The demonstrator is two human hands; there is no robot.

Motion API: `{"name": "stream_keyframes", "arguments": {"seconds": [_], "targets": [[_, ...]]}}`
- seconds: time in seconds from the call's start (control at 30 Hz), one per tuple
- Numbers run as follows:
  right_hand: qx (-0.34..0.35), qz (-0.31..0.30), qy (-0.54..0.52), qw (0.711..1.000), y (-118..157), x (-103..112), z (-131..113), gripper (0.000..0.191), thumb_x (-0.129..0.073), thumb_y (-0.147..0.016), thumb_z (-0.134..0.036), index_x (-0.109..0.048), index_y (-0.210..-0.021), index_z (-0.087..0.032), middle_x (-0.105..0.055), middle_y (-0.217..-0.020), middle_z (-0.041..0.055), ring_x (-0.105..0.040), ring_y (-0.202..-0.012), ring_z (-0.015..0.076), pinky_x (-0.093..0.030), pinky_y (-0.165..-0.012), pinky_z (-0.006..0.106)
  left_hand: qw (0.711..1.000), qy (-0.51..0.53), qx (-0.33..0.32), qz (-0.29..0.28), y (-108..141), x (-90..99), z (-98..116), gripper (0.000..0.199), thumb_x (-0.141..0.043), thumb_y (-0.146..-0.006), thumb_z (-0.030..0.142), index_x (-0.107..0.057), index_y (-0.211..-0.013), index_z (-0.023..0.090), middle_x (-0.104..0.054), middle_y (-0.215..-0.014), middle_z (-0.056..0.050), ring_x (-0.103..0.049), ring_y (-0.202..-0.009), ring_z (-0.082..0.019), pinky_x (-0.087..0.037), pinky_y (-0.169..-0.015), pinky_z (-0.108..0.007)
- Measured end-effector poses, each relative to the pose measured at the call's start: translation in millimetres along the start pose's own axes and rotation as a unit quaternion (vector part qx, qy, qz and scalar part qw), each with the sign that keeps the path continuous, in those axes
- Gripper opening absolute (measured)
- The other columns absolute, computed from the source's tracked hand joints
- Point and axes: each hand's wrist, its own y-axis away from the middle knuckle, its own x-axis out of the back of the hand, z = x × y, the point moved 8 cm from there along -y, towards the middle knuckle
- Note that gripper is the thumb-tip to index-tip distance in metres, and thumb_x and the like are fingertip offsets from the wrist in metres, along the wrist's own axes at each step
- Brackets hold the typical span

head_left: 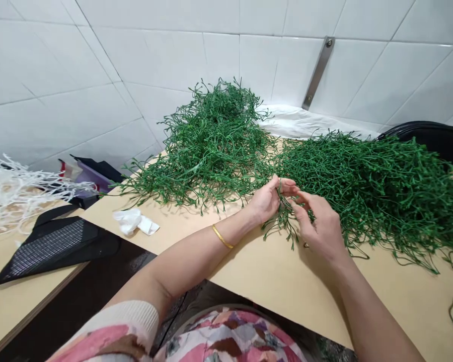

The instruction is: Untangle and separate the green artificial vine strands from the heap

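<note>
My left hand (266,201) and my right hand (319,226) meet above the tan board, pinching a small sprig of green artificial foliage (283,221) between their fingers. The sprig's thin branches hang down between my hands. Just beyond them lie two large heaps of the same green plastic stems: one (211,146) ahead of my left hand, and one (373,196) stretching right, its strands touching my right hand. A gold bangle (222,236) circles my left wrist.
A crumpled white tissue (134,221) lies on the tan board (279,296). To the left, a black mesh bag (49,249) and a tangle of white strands (18,196) sit on a second board. White cloth (305,123), a metal bracket (317,73) and tiled wall (166,55) stand behind.
</note>
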Motion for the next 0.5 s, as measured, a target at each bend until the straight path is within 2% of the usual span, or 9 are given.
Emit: {"name": "stream_keyframes", "arguments": {"seconds": [0.17, 0.23, 0.3, 0.4, 0.5], "targets": [[-0.136, -0.124, -0.124, 0.975, 5.4, -28.3, 14.1, 0.039, -0.054, -0.079, -0.040, -0.054, -0.111, -0.017, -0.064, -0.095, 0.0067, -0.058, -0.082, 0.0174, -0.044, -0.071, 0.030, 0.999, 0.013, 0.004, -0.042, 8.7, -14.2, 5.3, 0.043, -0.029, -0.087, 0.044, -0.061, -0.085, 0.014, -0.065, -0.089, -0.011, -0.059, -0.079, -0.019, -0.044, -0.075, -0.036], [-0.171, -0.164, -0.160, 0.958, 8.5, -36.0, 15.8, 0.042, -0.057, -0.076, -0.041, -0.055, -0.111, -0.017, -0.063, -0.083, 0.0035, -0.056, -0.070, 0.0148, -0.043, -0.062, 0.026, 0.998, 0.012, 0.008, -0.065, 12.4, -20.4, 5.7, 0.045, -0.028, -0.087, 0.045, -0.061, -0.090, 0.015, -0.064, -0.093, -0.011, -0.059, -0.083, -0.020, -0.044, -0.075, -0.035], [-0.186, -0.184, -0.179, 0.949, 10.2, -39.1, 14.8, 0.037, -0.056, -0.076, -0.039, -0.057, -0.105, -0.016, -0.059, -0.069, -0.0001, -0.050, -0.057, 0.0115, -0.038, -0.053, 0.024, 0.997, 0.000, 0.019, -0.079, 14.7, -24.1, 2.9, 0.047, -0.029, -0.086, 0.049, -0.061, -0.093, 0.015, -0.064, -0.094, -0.011, -0.058, -0.086, -0.019, -0.044, -0.075, -0.034], [-0.187, -0.141, -0.182, 0.955, 8.1, -29.1, 14.9, 0.025, -0.053, -0.078, -0.035, -0.061, -0.092, -0.015, -0.056, -0.065, -0.0004, -0.045, -0.054, 0.0097, -0.036, -0.051, 0.022, 0.996, -0.020, 0.051, -0.064, 14.5, -22.1, -6.3, 0.047, -0.039, -0.081, 0.055, -0.060, -0.093, 0.015, -0.063, -0.084, -0.007, -0.058, -0.074, -0.015, -0.043, -0.070, -0.029], [-0.209, -0.028, -0.150, 0.966, 6.6, -4.4, 25.1, 0.019, -0.054, -0.077, -0.034, -0.059, -0.079, -0.016, -0.052, -0.060, -0.0021, -0.042, -0.051, 0.0089, -0.034, -0.049, 0.021, 0.995, -0.016, 0.091, -0.036, 15.2, -19.5, -14.7, 0.044, -0.049, -0.076, 0.055, -0.058, -0.089, 0.014, -0.061, -0.074, -0.004, -0.056, -0.065, -0.012, -0.042, -0.066, -0.026]]}}
